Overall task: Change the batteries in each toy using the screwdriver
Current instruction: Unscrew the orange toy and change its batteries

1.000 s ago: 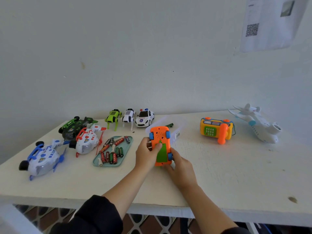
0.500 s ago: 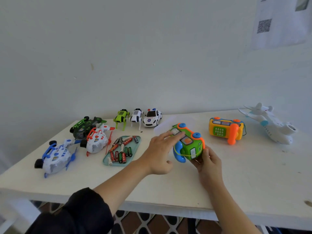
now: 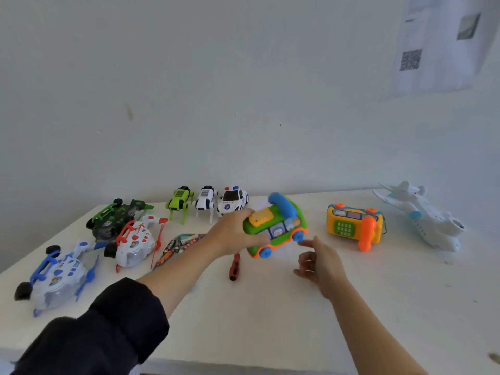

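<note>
L hand (image 3: pixel 234 234) grips the green toy phone (image 3: pixel 276 226), fingers curled round its left end, in the middle of the white table (image 3: pixel 270 320). R hand (image 3: pixel 320 262) is just beside it, not touching, fingers loosely bent. Screwdriver (image 3: pixel 234 266) lies below the phone.

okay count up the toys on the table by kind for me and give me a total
Helicopters: 3
Robot dogs: 2
Police car: 1
Toy phones: 2
Airplane: 1
Total: 9
</note>
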